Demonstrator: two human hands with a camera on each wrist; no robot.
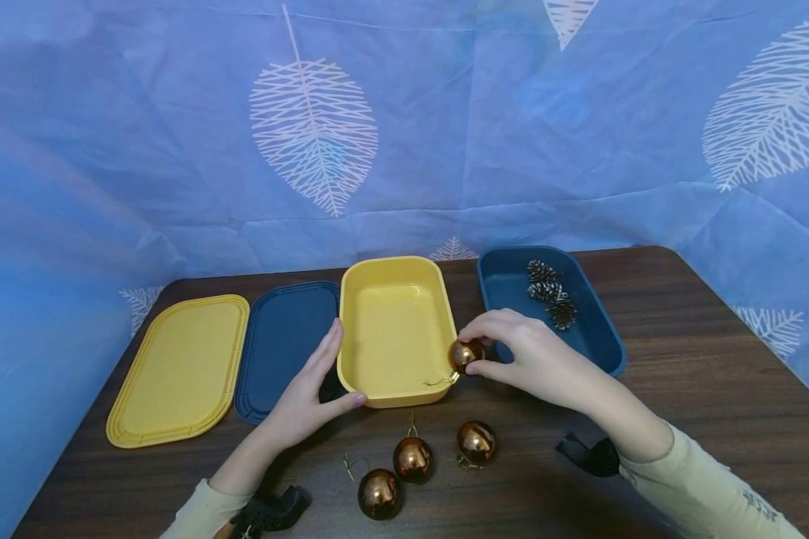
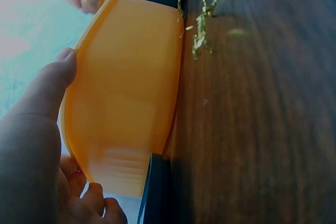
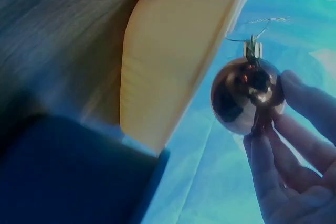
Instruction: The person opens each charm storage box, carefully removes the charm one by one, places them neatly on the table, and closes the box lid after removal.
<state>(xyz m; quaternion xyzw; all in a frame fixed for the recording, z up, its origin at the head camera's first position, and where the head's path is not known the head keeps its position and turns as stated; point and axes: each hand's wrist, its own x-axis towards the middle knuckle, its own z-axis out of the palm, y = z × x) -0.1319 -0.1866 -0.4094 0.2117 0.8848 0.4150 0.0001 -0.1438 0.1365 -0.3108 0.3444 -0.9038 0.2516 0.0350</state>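
Note:
A shiny brown Christmas ball with a gold cap and string is pinched between the thumb and fingers of my right hand. In the head view the ball overlaps the right rim of a yellow plastic box; the right wrist view has it above that rim. My left hand rests against the box's front left corner, thumb at the front rim and fingers extended along the left side. Several similar items lie nearer me: one ball, a second ball and a third ball, with gold strings.
Right of the yellow box stands a blue box with pine cones inside. On the left lie a blue lid and a yellow lid. The dark wooden table backs onto a blue leaf-print cloth.

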